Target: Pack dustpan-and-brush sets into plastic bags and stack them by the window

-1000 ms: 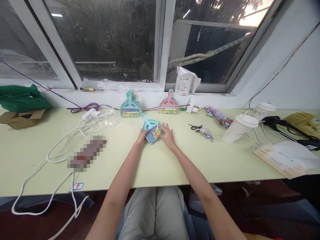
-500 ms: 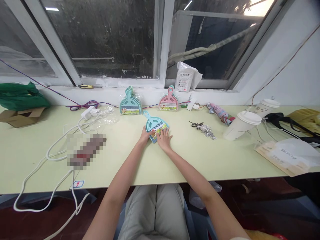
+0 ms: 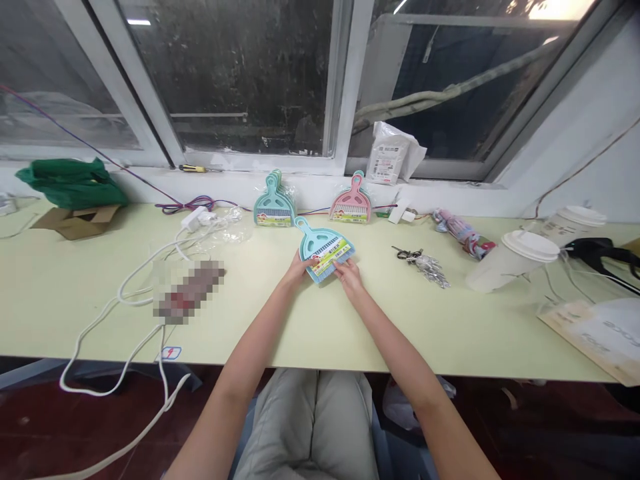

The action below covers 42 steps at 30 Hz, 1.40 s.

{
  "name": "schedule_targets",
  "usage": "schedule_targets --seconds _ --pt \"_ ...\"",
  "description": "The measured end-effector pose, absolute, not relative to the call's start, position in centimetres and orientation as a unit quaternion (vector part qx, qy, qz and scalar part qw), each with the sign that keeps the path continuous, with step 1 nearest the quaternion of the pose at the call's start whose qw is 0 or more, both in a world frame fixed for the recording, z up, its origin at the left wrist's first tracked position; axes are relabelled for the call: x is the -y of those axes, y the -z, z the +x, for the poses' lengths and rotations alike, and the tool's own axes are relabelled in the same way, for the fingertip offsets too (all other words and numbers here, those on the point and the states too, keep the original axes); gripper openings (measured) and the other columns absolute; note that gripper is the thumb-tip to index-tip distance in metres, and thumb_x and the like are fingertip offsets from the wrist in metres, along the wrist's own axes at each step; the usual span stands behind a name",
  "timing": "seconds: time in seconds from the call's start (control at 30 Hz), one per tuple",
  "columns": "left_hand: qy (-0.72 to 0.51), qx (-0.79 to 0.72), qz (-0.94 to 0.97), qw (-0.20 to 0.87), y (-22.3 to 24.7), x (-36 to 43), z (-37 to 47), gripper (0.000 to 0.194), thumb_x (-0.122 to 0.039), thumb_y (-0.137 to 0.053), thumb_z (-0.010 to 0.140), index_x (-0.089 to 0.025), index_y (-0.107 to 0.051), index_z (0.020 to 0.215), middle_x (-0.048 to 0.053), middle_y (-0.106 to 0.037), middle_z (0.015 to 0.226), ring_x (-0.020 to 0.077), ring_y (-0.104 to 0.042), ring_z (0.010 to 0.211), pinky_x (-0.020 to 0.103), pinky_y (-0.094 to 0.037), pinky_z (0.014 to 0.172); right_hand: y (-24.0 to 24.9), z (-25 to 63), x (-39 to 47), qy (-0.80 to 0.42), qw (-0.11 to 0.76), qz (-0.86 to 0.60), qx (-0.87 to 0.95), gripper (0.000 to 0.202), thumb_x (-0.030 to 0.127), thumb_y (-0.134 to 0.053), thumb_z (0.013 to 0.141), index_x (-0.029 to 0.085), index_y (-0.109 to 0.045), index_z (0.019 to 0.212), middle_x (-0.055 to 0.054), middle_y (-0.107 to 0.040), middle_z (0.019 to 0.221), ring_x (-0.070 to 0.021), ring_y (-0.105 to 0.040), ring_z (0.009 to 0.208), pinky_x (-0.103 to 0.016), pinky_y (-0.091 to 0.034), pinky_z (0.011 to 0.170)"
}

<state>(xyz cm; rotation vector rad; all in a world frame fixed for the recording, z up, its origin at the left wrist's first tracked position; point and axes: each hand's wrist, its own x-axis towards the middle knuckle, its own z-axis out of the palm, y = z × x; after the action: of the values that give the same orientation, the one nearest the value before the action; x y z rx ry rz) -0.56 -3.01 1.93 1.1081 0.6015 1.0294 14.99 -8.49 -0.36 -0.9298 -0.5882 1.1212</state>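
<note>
A light-blue mini dustpan and brush set with a printed label band lies tilted between my hands over the table, handle pointing away to the upper left. My left hand grips its left edge, thumb on top. On the lower right edge, my right hand pinches it near the label's end. Behind it, wrapped teal dustpan sets lean together against the wall. A pink dustpan set in clear wrap leans to their right.
White cables and a blurred-out object lie left. Keys with a silvery charm, a folded umbrella and paper cups are right. A green bag sits by a cardboard box. A white package stands on the sill.
My right hand has slid off the label to the set's lower right edge, uncovering the label. The view has shifted slightly left.
</note>
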Motion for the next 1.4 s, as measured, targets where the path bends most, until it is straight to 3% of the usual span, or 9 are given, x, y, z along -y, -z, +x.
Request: schedule_targets --seconds 0.13,0.33,0.53,0.7,0.8,0.93,1.07,1.2,1.4 --pt "-0.441 -0.351 0.571 0.597 -2.6 1.3 -3.5 0.042 -0.040 -0.068 0.077 -0.019 -0.061 0.113 0.013 -0.062 0.120 0.0310 -0.054 0.117 0.046 -0.040 0.101 -0.2 16.1 8.5 -0.508 0.717 -0.407 0.248 0.038 0.016 -0.081 0.057 0.020 -0.064 0.091 -0.002 -0.074 0.088 -0.0205 -0.071 0.086 -0.035 -0.062 0.081" --pt "-0.545 -0.549 0.588 0.237 -3.8 -4.1 -11.5 0.051 -0.015 -0.072 0.066 -0.013 -0.059 0.115 0.022 -0.040 0.145 0.0333 -0.013 0.146 0.048 -0.012 0.116 -0.8 17.2 8.5 -0.485 0.740 -0.404 0.231 0.039 0.014 -0.080 0.055 0.018 -0.065 0.091 -0.001 -0.074 0.086 -0.0190 -0.071 0.083 -0.031 -0.062 0.078" --pt "-0.494 -0.545 0.594 0.325 -3.8 -4.9 -17.0 0.018 -0.015 -0.070 0.063 -0.021 -0.069 0.081 0.013 -0.070 0.099 0.0311 -0.053 0.121 0.046 -0.020 0.114 -0.5 17.3 8.3 -0.484 0.735 -0.403 0.251 0.040 0.018 -0.081 0.055 0.018 -0.064 0.091 -0.001 -0.073 0.084 -0.0192 -0.071 0.077 -0.033 -0.062 0.074" --pt "-0.427 -0.483 0.666 0.375 -4.3 -1.2 -18.5 0.021 -0.008 -0.072 0.052 -0.027 -0.064 0.050 0.004 -0.067 0.061 0.0256 -0.065 0.077 0.040 -0.029 0.112 -0.1 17.7 8.1 -0.485 0.738 -0.400 0.246 0.040 0.017 -0.081 0.055 0.018 -0.065 0.092 0.000 -0.074 0.085 -0.0157 -0.071 0.075 -0.026 -0.061 0.070" --pt "-0.362 -0.445 0.722 0.388 -4.7 1.5 -19.6 0.025 -0.004 -0.067 0.051 -0.026 -0.059 0.043 0.001 -0.068 0.062 0.0243 -0.065 0.078 0.047 -0.015 0.117 0.0 17.9 8.2 -0.481 0.740 -0.407 0.235 0.041 0.016 -0.080 0.055 0.018 -0.064 0.093 0.000 -0.074 0.086 -0.0154 -0.071 0.076 -0.025 -0.061 0.070" --pt "-0.341 -0.485 0.750 0.293 -5.6 3.6 -20.2 0.022 -0.008 -0.056 0.062 -0.026 -0.063 0.051 0.002 -0.072 0.079 0.0274 -0.056 0.114 0.058 -0.002 0.115 -0.2 18.0 8.7 -0.478 0.739 -0.411 0.236 0.038 0.014 -0.079 0.055 0.018 -0.065 0.090 -0.001 -0.074 0.085 -0.0173 -0.071 0.077 -0.028 -0.061 0.070" --pt "-0.239 -0.520 0.815 0.092 -6.2 5.6 -17.2 0.030 -0.014 -0.044 0.079 -0.025 -0.071 0.086 0.005 -0.069 0.107 0.0258 -0.053 0.116 0.054 -0.020 0.111 -0.6 18.0 9.2 -0.491 0.730 -0.412 0.237 0.034 0.012 -0.079 0.055 0.019 -0.065 0.085 0.000 -0.074 0.083 -0.0169 -0.071 0.076 -0.027 -0.061 0.070" --pt "-0.156 -0.488 0.858 0.040 -5.6 8.4 -11.9 0.040 -0.040 -0.053 0.085 -0.023 -0.061 0.121 0.011 -0.061 0.123 0.0292 -0.054 0.112 0.044 -0.039 0.095 -0.9 18.6 9.5 -0.500 0.718 -0.423 0.236 0.031 0.008 -0.077 0.057 0.018 -0.067 0.085 0.000 -0.075 0.082 -0.0154 -0.071 0.076 -0.024 -0.061 0.069" --pt "-0.070 -0.554 0.830 -0.008 -4.6 6.7 -7.5 0.031 -0.015 -0.039 0.089 -0.014 -0.070 0.092 0.017 -0.064 0.101 0.0283 -0.058 0.099 0.035 -0.043 0.076 -1.5 19.8 9.7 -0.528 0.680 -0.434 0.266 0.028 0.006 -0.076 0.058 0.017 -0.068 0.082 -0.001 -0.075 0.081 -0.0161 -0.071 0.075 -0.025 -0.060 0.069"
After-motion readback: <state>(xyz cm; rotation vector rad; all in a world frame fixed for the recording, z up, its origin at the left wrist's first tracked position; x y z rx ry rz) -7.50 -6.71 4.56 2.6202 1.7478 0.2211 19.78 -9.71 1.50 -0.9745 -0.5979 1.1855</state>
